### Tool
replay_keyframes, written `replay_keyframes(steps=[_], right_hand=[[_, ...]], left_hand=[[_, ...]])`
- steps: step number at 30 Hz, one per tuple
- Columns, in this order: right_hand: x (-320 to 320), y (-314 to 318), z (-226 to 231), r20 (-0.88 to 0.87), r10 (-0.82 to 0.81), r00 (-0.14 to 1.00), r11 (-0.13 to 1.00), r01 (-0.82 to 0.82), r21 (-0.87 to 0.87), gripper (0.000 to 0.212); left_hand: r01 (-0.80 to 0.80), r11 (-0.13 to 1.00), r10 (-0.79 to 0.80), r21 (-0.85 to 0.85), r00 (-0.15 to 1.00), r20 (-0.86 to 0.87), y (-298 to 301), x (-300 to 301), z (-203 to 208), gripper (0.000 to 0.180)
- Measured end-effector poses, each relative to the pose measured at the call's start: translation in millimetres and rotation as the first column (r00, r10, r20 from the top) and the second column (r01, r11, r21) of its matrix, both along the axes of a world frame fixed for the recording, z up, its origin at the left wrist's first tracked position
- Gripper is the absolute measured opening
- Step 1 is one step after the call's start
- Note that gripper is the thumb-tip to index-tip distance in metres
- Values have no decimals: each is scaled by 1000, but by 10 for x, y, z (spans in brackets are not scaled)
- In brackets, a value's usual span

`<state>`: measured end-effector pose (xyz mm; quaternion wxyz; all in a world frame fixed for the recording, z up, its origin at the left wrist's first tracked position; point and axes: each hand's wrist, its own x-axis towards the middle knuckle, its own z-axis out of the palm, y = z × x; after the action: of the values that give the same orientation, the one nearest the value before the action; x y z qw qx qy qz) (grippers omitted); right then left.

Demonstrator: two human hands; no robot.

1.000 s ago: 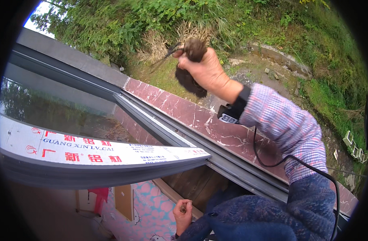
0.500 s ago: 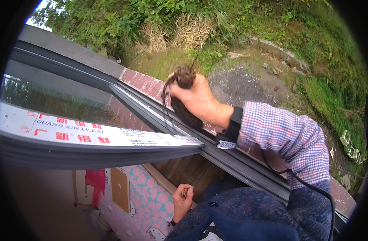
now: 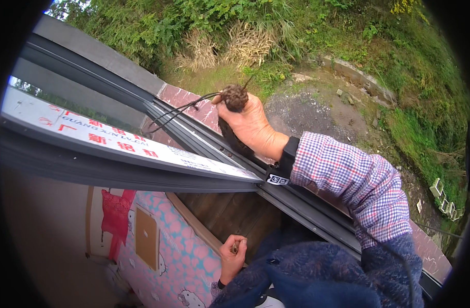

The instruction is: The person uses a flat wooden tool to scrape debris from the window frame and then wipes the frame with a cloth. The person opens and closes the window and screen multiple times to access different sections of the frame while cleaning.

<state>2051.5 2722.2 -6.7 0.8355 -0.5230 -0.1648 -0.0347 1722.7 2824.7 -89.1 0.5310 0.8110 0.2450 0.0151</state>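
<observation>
Out over the window sill, my right hand [image 3: 255,126] is closed around a brown, knobbly, ball-shaped bundle [image 3: 235,97]. Thin dark strands [image 3: 186,108] trail from it to the left, above the window track. I cannot tell what kind of thing it is. A dark part below the palm is half hidden by the hand. Lower down, on the indoor side, my left hand [image 3: 232,261] is curled near my body. Something small and brownish shows between its fingers, too little of it to name.
A window sash [image 3: 132,174] with white printed film juts across the left. Beside it run the dark window track [image 3: 301,210] and a reddish stone sill [image 3: 191,105]. Indoors is a pink patterned surface [image 3: 178,246] with a brown board [image 3: 146,238]. Outside, ground and plants lie far below.
The dark strands have swung out to the left from hanging beside my right hand. That hand stays closed on the bundle. My left hand has hardly moved; the view has shifted slightly.
</observation>
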Motion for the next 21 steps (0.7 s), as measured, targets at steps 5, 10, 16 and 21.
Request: replay_keyframes(steps=[5, 10, 16, 21], right_hand=[[-255, -673, 207, -28, 151, 988, 988, -151, -10, 8], [-638, -859, 63, -102, 155, 983, 987, -159, -33, 9], [-222, -99, 90, -199, 67, 978, 992, -44, 121, 7], [-314, -496, 132, -91, 167, 982, 986, -168, -1, 8]], left_hand=[[-20, 999, 18, 39, 998, 59, 92, -58, 1, 5], [-19, 999, 17, 29, 997, 78, 179, -120, -42, 5], [19, 1000, -19, -3, 999, 47, 129, -84, -60, 6], [-95, 995, 96, -29, 993, 65, 181, -265, -5, 5]])
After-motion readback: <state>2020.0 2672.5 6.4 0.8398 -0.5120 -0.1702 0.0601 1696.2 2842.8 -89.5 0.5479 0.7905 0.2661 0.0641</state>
